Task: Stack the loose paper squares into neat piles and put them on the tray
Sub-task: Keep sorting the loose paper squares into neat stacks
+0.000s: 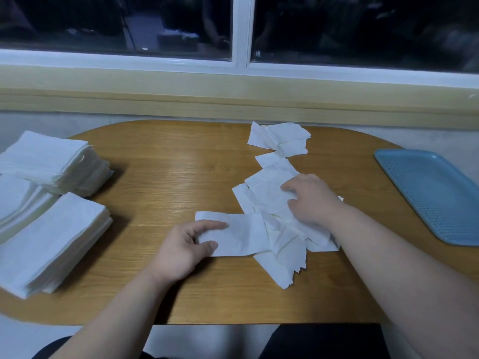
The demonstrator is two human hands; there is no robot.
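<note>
Loose white paper squares (269, 203) lie scattered in a crooked line across the middle of the wooden table (168, 164), with a small clump (280, 137) at the far edge. My left hand (185, 248) pinches the left edge of one square (241, 234) between thumb and forefinger. My right hand (311, 200) rests on the heap, its fingers curled into the sheets. The blue perforated tray (430, 193) sits at the right edge of the table with nothing on it.
Three thick stacks of white paper squares stand at the table's left end: a tall one (54, 161) at the back, one (49, 242) in front, one (15, 200) between them. A window sill (233, 99) runs behind the table.
</note>
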